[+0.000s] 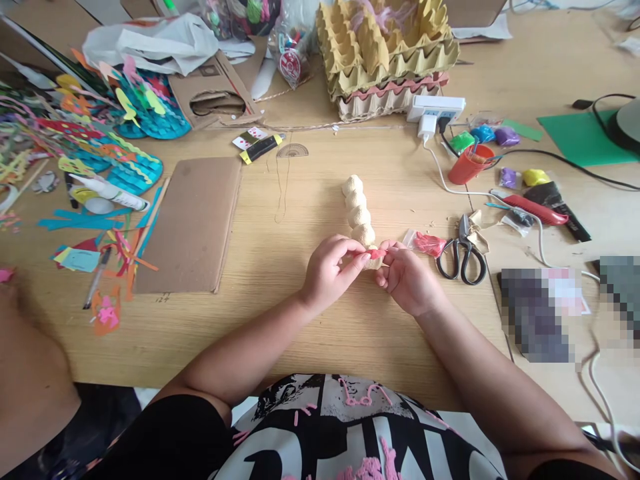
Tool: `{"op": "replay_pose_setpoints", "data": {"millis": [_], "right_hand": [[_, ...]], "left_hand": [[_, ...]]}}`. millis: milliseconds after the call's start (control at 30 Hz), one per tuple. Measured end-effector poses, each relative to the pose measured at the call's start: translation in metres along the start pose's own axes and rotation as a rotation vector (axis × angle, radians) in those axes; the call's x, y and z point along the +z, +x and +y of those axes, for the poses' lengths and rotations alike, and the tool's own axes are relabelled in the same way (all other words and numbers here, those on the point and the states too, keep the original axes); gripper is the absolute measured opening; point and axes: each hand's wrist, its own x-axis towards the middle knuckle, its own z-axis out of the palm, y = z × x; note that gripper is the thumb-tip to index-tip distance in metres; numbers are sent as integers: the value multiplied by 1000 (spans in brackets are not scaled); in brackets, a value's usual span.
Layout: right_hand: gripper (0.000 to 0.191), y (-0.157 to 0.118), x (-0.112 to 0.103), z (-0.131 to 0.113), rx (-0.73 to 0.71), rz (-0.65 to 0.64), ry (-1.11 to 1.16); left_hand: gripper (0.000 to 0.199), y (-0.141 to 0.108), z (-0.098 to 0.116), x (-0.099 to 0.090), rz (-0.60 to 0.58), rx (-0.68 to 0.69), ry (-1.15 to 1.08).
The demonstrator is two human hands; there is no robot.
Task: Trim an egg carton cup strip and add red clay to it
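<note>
Between the fingertips of both hands is a small piece of red modelling clay (376, 253). My left hand (330, 270) pinches its left end, and my right hand (407, 277) pinches its right end. Directly beneath and beyond the fingers lies a cream egg-carton strip (358, 215), a row of several rounded bumps pointing away from me. Its near end is partly hidden by my hands. Close to my right hand rests an open plastic packet of red clay (430, 244). Black-handled scissors (464, 253) lie just right of that packet.
A brown cardboard sheet (187, 227) lies to the left, beside coloured paper scraps and a glue bottle (113, 193). Stacked egg trays (385, 60) stand at the back. On the right are a power strip (436, 108), a red cup (470, 165) and cables. Another person's arm (35, 340) is at far left.
</note>
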Motion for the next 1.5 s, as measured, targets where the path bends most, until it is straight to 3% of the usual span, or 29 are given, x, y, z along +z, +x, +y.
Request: {"op": "replay_pose_setpoints", "data": {"millis": [200,333,433,567,667,767,1067,1267,1500], "right_hand": [[58,-2,2,3,-61,-7,-56],[59,-3,4,4,-69,-11,-57],[59,-4,4,3,-84,-1,-31],[58,-4,4,3,-121,14,23],[57,-4,4,5,-165,18,49],[55,-3,5,8,-216,5,38],[50,-6,11,14,-295,-30,-92],[52,-6,11,14,-286,-57,-108],[40,-4,8,15,-320,-56,-132]], "left_hand": [[7,2,1,-1,-5,-6,-2],[14,1,4,0,-5,-82,-57],[17,-2,5,3,4,-231,-203],[48,-4,3,7,52,-513,-416],[66,-3,4,10,22,-707,-576],[75,-1,9,12,-1,-812,-752],[74,-2,10,14,-15,-821,-1078],[64,-2,6,15,-33,-808,-1077],[55,-5,6,16,0,-816,-1041]]}}
